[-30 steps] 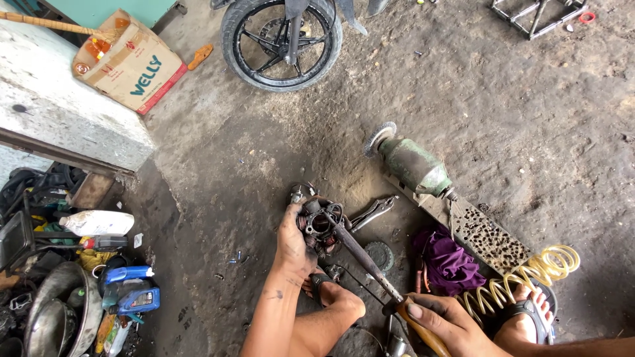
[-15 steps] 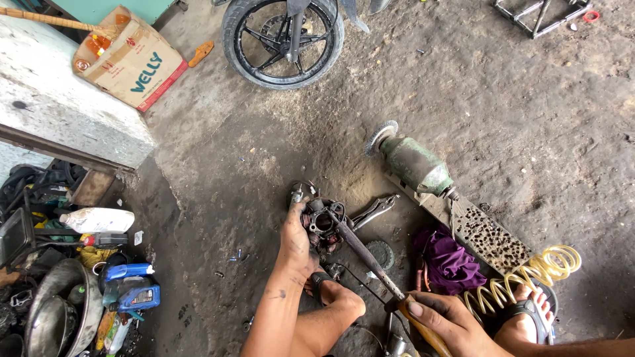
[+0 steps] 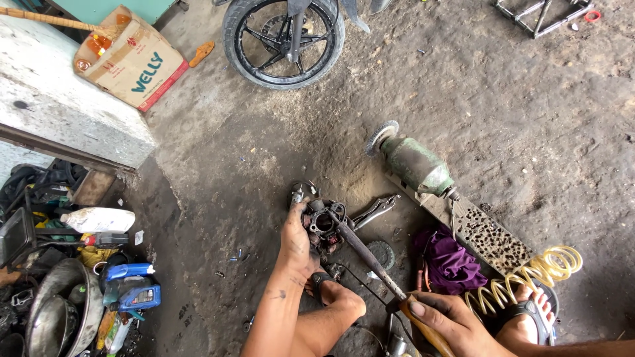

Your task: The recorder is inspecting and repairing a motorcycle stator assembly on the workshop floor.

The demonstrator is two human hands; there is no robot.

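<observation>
Engine part [image 3: 322, 221] under left grip [image 3: 296, 239], screwdriver [image 3: 370, 259] in right grip [image 3: 444, 317]

A dark, grease-blackened engine part [image 3: 323, 223] is seen just beside the fingers [image 3: 296, 218] of the left hand [image 3: 296, 239]. A handle of orange-brown wood is shown on the screwdriver [image 3: 383, 281] under the fingers [image 3: 423, 309] of the right hand [image 3: 450, 324], with a dull grey shaft. Beyond those fingers, a purple cloth [image 3: 448, 259] and a pale yellow coiled hose [image 3: 529, 277] are seen. A faded green is worn by the bench grinder [image 3: 415, 165], and its base plate is dotted with dark holes. Far from the fingers of the left hand, blue bottles [image 3: 129, 284] and a tan cardboard box [image 3: 135, 63] edged in red are shown on the grey floor [image 3: 503, 119].
</observation>
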